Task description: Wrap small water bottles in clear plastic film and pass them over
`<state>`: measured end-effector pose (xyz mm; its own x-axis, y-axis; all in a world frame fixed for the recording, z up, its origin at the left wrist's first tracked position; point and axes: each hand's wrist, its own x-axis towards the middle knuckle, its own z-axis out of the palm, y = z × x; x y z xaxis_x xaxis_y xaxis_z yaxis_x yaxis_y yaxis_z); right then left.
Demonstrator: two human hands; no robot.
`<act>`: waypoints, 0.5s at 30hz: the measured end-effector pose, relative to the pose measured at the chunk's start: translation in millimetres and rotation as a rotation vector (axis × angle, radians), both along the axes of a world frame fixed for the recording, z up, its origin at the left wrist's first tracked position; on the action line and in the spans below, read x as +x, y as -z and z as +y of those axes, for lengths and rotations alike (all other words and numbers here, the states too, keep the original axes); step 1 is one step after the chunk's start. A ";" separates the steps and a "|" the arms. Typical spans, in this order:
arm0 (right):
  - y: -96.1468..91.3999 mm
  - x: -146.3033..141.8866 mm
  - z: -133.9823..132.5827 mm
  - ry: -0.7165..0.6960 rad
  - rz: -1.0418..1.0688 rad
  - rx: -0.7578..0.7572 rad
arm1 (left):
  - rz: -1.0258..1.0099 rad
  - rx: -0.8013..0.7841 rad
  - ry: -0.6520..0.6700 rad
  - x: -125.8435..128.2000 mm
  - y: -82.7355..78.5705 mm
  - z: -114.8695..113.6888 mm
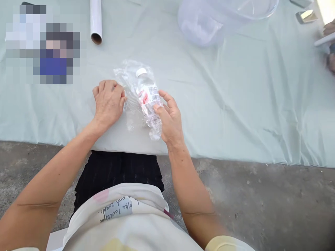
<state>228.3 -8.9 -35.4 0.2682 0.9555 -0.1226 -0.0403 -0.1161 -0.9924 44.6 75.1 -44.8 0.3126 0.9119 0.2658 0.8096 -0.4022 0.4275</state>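
Observation:
A small clear plastic bottle (149,91) with a white cap and a red-and-white label lies tilted on the covered table, its cap pointing away from me. Crinkled clear plastic film (128,74) spreads around and beside it; whether this is a bag or a loose sheet I cannot tell. My right hand (172,120) grips the lower right side of the bottle, thumb on top and fingers along its side. Left of the bottle, my left hand (108,99) is closed with its fingertips pinching the edge of the film.
A pale green cloth (235,115) covers the table. Toward the back stand a white roll (96,21) with a brown core and a translucent plastic tub (201,26). A small shiny box (306,16) lies at the far right, near another person's hand (330,28). Blurred blocks hide the upper left.

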 end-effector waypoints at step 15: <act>-0.7 16.5 1.8 0.226 0.103 -0.010 | -0.232 0.242 0.233 11.5 -41.2 -24.7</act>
<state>244.8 -7.1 -34.8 0.4602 0.8715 -0.1696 -0.1675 -0.1023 -0.9805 56.1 50.5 -3.6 0.4100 0.7262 0.5518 0.5782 -0.6748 0.4586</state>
